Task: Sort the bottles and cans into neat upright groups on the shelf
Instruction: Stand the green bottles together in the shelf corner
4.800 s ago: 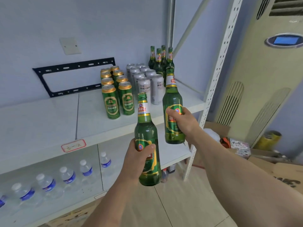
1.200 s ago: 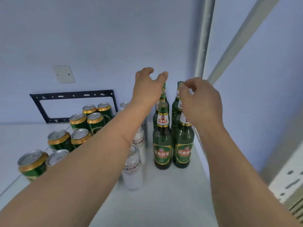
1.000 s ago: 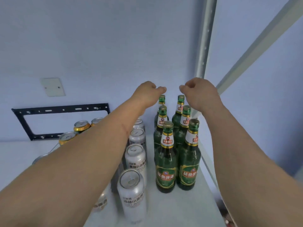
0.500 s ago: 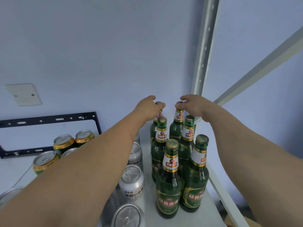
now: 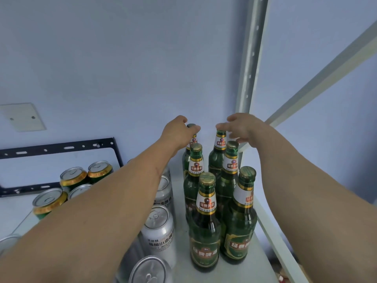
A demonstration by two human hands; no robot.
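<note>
The left hand (image 5: 177, 133) pinched the back-left beer bottle (image 5: 188, 154) at its cap. The right hand (image 5: 241, 127) hovered released over the back-right beer bottle (image 5: 217, 154). Nudging both gently by the necks, square against the shelf post (image 5: 252, 58), would likely have kept them upright.

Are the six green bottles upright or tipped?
Upright: all six green bottles stand in two rows on the shelf, caps up.
</note>
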